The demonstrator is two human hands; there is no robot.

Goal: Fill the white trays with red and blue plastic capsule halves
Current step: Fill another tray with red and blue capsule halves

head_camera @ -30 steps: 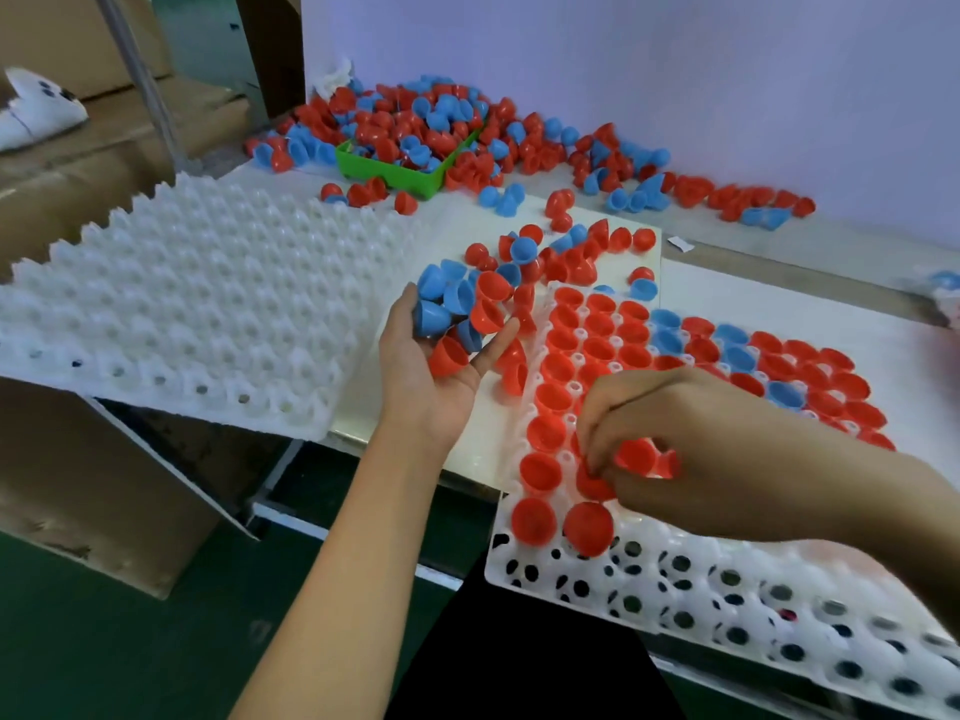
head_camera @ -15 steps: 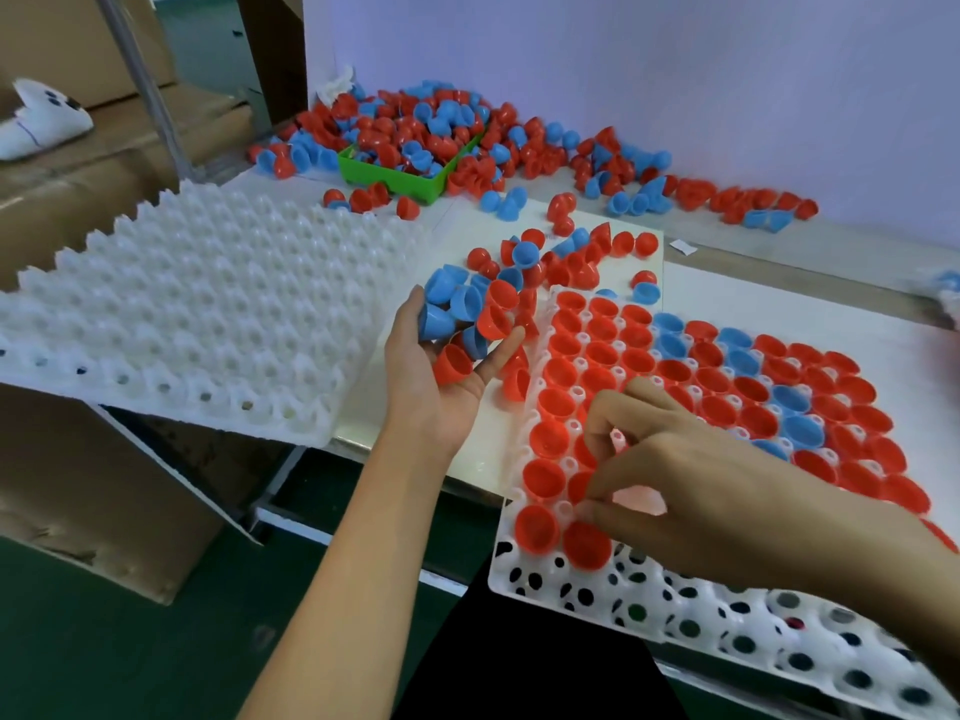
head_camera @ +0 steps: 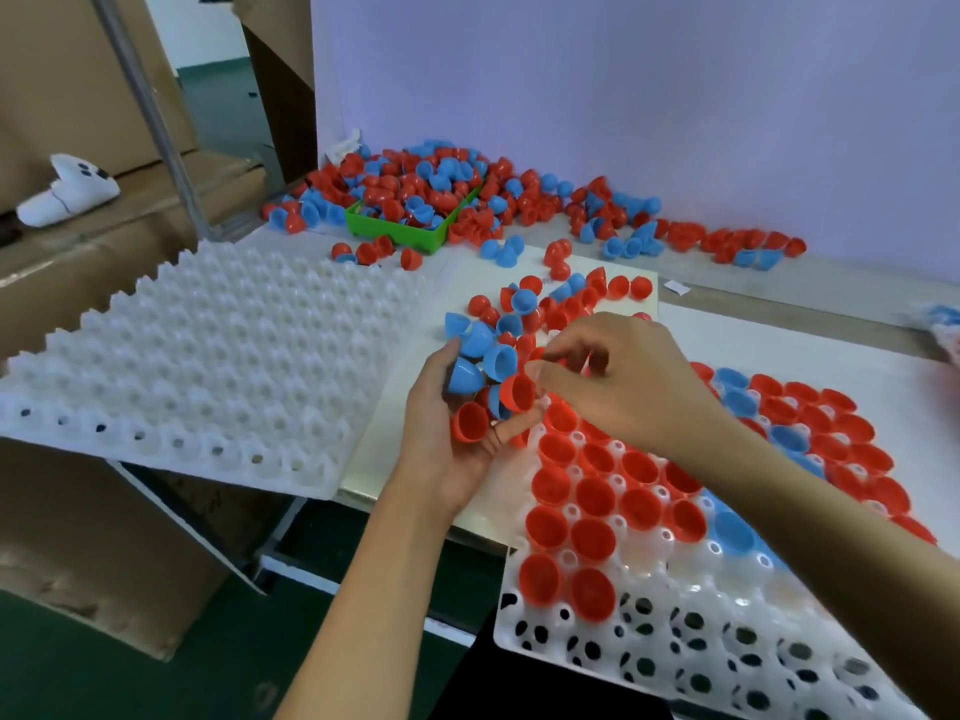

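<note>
My left hand (head_camera: 447, 449) is cupped palm up and holds several red and blue capsule halves (head_camera: 485, 379) at the left edge of the right-hand white tray (head_camera: 524, 641). My right hand (head_camera: 613, 376) reaches across to that handful, and its thumb and fingertips pinch a red half (head_camera: 519, 391) there. The tray's far rows and left columns carry red and blue halves open side up. Its near rows show bare holes. My right forearm hides part of the tray's middle.
An empty white tray (head_camera: 208, 356) lies to the left, overhanging the table edge. Loose halves (head_camera: 561, 298) are scattered behind my hands. A green bin (head_camera: 400, 232) sits in a larger pile (head_camera: 597, 205) by the wall. Cardboard boxes (head_camera: 62, 85) stand on the left.
My right hand has left the tray's near rows and moved up and left to the handful in my left hand. The left hand stayed in place.
</note>
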